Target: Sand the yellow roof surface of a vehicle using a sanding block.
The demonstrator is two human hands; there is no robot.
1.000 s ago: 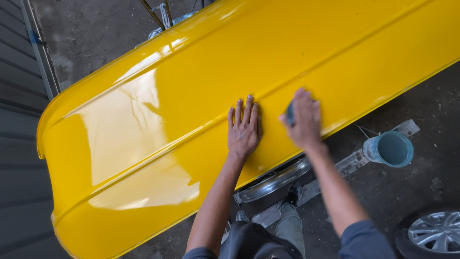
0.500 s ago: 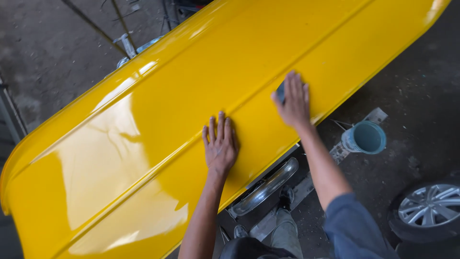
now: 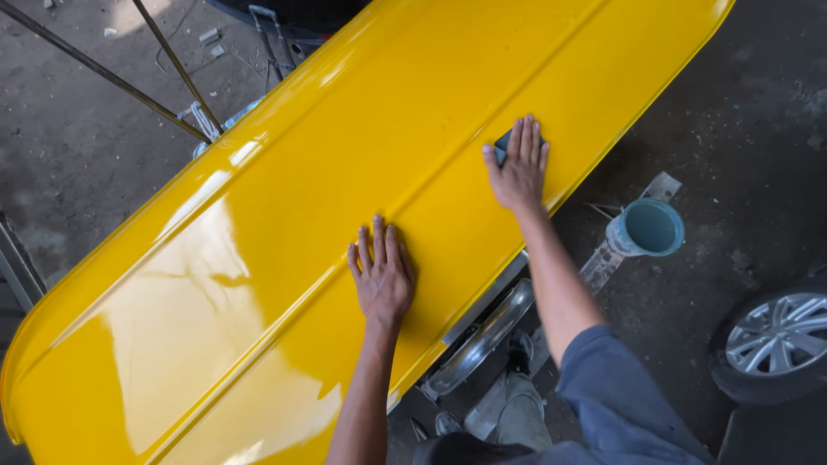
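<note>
A large yellow body panel is seen lying diagonally across the view, from the lower left to the upper right. Its paint is glossy, with bright reflections spread over the lower left part, and a raised crease is run along its length. The left hand is laid flat on the panel just below this crease, palm down, fingers straight and close together, nothing being held. The right hand is pressed flat on the panel further up, near its right edge, and a small dark block is covered by its fingers, only a corner being visible.

Beneath the panel's lower edge a chromed curved part is shown. On the concrete floor to the right, a pale blue bucket is placed, near the right forearm; its opening is turned toward the camera, and whether anything is in it cannot be told. A car wheel with a silver rim is seen at the right edge. Thin metal rods are crossed at the upper left.
</note>
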